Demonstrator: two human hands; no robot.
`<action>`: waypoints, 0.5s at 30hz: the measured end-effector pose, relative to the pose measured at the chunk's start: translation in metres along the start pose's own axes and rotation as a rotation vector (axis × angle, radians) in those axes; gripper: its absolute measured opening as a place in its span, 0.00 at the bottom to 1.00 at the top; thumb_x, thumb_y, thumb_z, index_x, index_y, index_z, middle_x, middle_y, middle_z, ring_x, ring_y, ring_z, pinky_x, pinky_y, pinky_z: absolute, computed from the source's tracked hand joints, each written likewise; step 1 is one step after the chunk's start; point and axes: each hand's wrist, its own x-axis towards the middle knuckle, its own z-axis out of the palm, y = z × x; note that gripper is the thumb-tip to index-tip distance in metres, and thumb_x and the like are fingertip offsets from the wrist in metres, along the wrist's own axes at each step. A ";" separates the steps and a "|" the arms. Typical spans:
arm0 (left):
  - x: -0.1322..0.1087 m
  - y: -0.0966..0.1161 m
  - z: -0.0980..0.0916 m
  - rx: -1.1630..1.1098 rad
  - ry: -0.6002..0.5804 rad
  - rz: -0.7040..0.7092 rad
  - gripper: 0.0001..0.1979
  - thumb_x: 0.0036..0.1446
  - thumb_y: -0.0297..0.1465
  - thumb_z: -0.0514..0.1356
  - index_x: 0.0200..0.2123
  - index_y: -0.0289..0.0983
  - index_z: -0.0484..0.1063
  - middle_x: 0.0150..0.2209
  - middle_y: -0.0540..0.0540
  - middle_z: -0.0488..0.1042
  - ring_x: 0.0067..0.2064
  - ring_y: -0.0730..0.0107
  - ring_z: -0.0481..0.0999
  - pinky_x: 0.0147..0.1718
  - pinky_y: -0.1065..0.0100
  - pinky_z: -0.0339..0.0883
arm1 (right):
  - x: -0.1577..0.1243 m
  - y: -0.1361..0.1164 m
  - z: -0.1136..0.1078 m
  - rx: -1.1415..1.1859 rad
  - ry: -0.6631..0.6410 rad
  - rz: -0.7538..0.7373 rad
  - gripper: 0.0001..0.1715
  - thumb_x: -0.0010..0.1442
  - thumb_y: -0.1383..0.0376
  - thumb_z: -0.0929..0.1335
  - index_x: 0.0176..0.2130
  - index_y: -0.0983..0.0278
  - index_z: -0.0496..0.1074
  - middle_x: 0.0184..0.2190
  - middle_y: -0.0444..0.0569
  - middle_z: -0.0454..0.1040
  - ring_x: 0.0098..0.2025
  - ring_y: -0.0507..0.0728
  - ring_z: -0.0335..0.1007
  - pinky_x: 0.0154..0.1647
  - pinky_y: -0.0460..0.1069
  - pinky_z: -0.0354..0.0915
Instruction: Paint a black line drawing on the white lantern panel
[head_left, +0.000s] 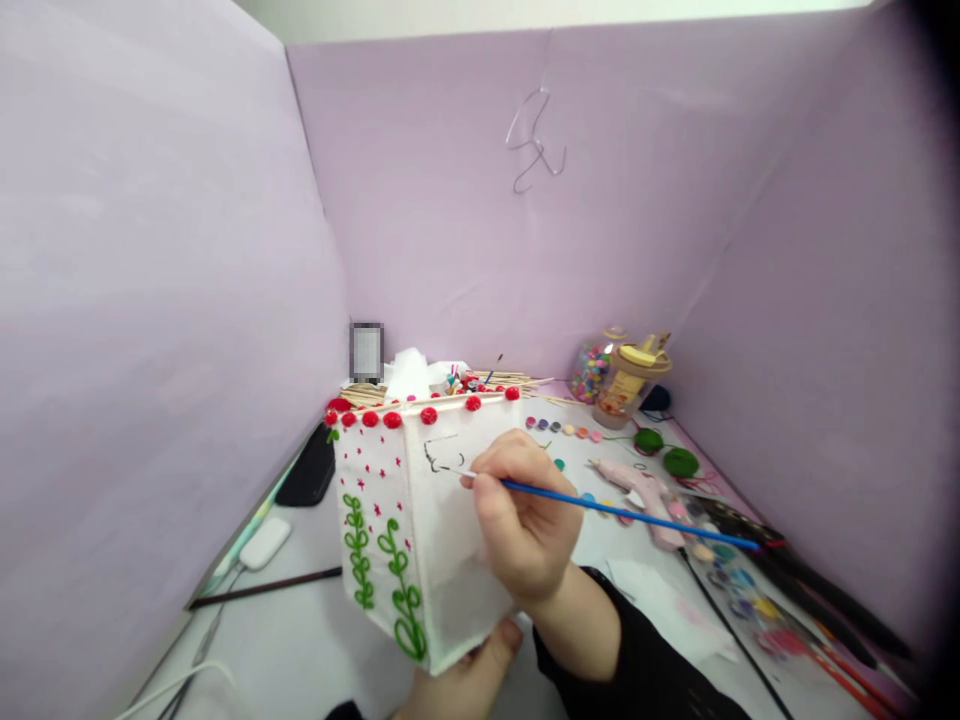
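Observation:
My right hand point(525, 520) is closed on a thin blue paintbrush point(630, 512). The brush tip touches a side of a white box point(420, 530), beside a small black drawn outline. The box has red pompoms along its top rim, pink dots and green leafy vines on its left side. My left hand point(469, 680) supports the box from below, thumb against its lower edge, fingers hidden under it.
Purple partition walls close in the desk on three sides. A pink glue gun point(645, 490), green pompoms point(679, 462), a jar of beads point(591, 372), a yellow-lidded cup point(626, 385), paint pots point(731, 580) and wooden sticks point(517, 380) lie right and behind. A black pad point(309, 470) lies left.

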 end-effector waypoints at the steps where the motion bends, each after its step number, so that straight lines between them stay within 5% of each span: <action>1: 0.000 0.002 -0.002 -0.008 -0.007 -0.003 0.21 0.58 0.48 0.67 0.52 0.50 0.82 0.54 0.46 0.86 0.67 0.50 0.74 0.69 0.55 0.62 | 0.001 0.000 0.000 0.014 0.019 0.010 0.10 0.60 0.74 0.67 0.31 0.59 0.70 0.23 0.42 0.71 0.26 0.54 0.68 0.28 0.51 0.66; 8: -0.002 0.018 -0.015 -0.080 -0.050 -0.118 0.25 0.56 0.57 0.64 0.42 0.44 0.85 0.47 0.39 0.88 0.65 0.45 0.77 0.72 0.45 0.44 | 0.009 -0.007 -0.004 0.020 0.077 0.019 0.11 0.60 0.74 0.67 0.35 0.58 0.73 0.26 0.42 0.75 0.28 0.54 0.72 0.31 0.50 0.69; 15: -0.005 0.016 -0.018 -0.022 -0.085 -0.161 0.25 0.57 0.57 0.62 0.39 0.45 0.86 0.42 0.41 0.89 0.59 0.45 0.82 0.69 0.48 0.60 | 0.015 0.003 -0.013 -0.117 -0.003 0.031 0.08 0.61 0.72 0.70 0.34 0.59 0.74 0.25 0.41 0.76 0.26 0.54 0.73 0.27 0.49 0.68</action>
